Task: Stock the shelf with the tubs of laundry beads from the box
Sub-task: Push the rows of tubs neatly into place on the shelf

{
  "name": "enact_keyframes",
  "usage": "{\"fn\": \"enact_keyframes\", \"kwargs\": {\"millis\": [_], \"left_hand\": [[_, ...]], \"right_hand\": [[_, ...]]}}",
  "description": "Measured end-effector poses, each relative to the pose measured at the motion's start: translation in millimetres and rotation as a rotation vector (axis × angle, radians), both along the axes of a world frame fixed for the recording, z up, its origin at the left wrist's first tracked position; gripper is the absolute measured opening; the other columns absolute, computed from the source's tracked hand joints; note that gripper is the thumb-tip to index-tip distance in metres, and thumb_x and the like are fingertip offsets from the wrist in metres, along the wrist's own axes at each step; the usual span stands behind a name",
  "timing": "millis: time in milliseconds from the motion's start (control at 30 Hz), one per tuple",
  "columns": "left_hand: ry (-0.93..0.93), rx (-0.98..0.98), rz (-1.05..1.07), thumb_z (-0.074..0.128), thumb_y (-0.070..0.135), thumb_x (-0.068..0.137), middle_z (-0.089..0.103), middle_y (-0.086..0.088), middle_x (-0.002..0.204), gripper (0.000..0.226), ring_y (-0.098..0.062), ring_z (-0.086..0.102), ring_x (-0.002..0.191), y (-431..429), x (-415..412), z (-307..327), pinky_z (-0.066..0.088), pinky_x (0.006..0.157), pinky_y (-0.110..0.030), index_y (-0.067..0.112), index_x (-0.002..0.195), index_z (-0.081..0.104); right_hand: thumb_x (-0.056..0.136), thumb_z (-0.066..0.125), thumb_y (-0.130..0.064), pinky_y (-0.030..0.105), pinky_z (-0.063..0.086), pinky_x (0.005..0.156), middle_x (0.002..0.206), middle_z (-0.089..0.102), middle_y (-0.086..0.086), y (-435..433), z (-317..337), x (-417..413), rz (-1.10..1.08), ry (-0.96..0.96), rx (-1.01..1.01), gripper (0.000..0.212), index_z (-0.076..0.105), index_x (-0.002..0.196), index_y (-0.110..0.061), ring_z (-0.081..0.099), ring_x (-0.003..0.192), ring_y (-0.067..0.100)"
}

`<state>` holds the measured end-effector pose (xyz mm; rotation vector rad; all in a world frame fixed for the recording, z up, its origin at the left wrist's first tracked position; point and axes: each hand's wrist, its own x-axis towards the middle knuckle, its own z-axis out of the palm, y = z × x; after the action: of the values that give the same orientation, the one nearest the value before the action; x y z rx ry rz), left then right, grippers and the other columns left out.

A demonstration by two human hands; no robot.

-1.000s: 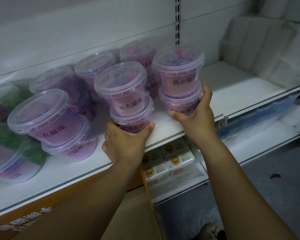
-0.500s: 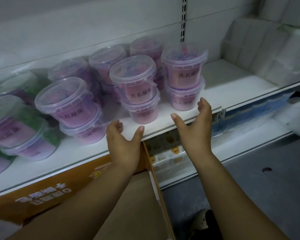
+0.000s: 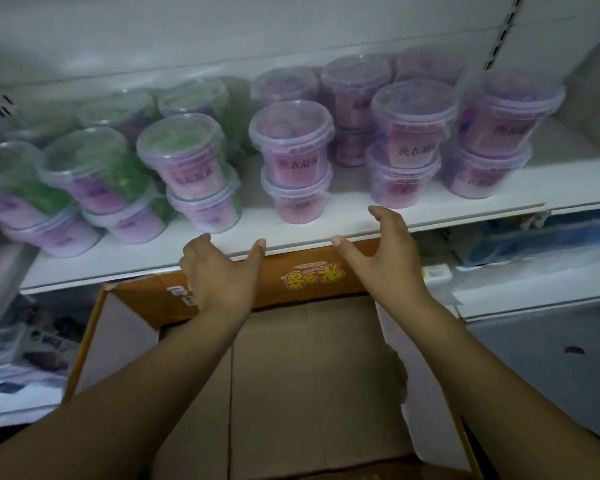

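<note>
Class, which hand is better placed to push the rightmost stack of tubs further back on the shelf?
Right. The right hand, open and empty, hovers at the shelf edge nearer the rightmost stack; the left hand sits lower and further left.

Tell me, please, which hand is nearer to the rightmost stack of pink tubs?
Right. The right hand is below and left of the rightmost stack, at the shelf edge; the left hand is farther left, in front of the box flap.

1 head view, close, facing forward-down over box (image 3: 312, 375) toward shelf (image 3: 326, 216).
</note>
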<state>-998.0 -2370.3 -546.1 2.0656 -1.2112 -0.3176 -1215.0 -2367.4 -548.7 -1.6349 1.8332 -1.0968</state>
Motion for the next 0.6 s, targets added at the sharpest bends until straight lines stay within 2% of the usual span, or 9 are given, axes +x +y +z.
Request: {"fn": "enact_keyframes", "kwargs": {"millis": [100,167,300,433,600], "left_hand": [[-0.125,0.083,-0.044,0.067,0.065,0.083,0.038,-0.019,0.151,0.098,-0.036,0.031,0.139,-9.3,31.4,0.7,0.03,0.114,-0.045,-0.002,0.148,0.035],[-0.169,0.121,-0.063,0.063,0.069,0.082,0.037,-0.02,0.152,0.102,-0.036,0.031,0.14,-18.4,50.3,-1.0,0.03,0.115,-0.046,-0.003,0.148,0.034],[-0.22,0.152,-0.132,0.06,0.074,0.082,0.038,-0.022,0.149,0.104,-0.037,0.032,0.139,-35.2,71.9,-5.2,0.031,0.113,-0.045,-0.004,0.146,0.035],[-0.216,0.158,-0.172,0.058,0.079,0.078,0.047,-0.02,0.139,0.101,-0.036,0.037,0.132,-55.4,77.0,-8.5,0.035,0.107,-0.043,-0.001,0.137,0.044],[-0.233,0.118,-0.134,0.062,0.08,0.074,0.053,-0.018,0.13,0.095,-0.035,0.043,0.126,-72.2,77.6,-20.5,0.036,0.104,-0.044,0.002,0.127,0.051]], "right_hand": [[0.082,0.062,-0.071,0.039,0.032,0.118,0.162,0.028,0.004,-14.4,-0.2,23.2,0.076,0.193,0.094,0.098,0.028,0.155,-0.015,0.023,0.15,0.02],[0.079,0.058,-0.079,0.045,0.032,0.119,0.164,0.024,0.006,-28.0,-2.7,33.8,0.083,0.285,0.151,0.107,0.023,0.156,-0.014,0.018,0.151,0.022],[0.071,0.059,-0.085,0.044,0.032,0.119,0.16,0.033,0.01,-53.1,-8.7,50.3,0.006,0.339,0.172,0.117,0.028,0.154,-0.008,0.026,0.148,0.026],[0.064,0.056,-0.091,0.048,0.038,0.114,0.148,0.045,0.01,-70.2,-13.3,61.5,-0.052,0.36,0.15,0.113,0.041,0.142,-0.01,0.038,0.14,0.029],[0.059,0.049,-0.098,0.049,0.033,0.116,0.143,0.051,0.01,-85.1,-22.7,70.7,-0.155,0.38,0.094,0.12,0.044,0.14,-0.009,0.043,0.136,0.029]]}}
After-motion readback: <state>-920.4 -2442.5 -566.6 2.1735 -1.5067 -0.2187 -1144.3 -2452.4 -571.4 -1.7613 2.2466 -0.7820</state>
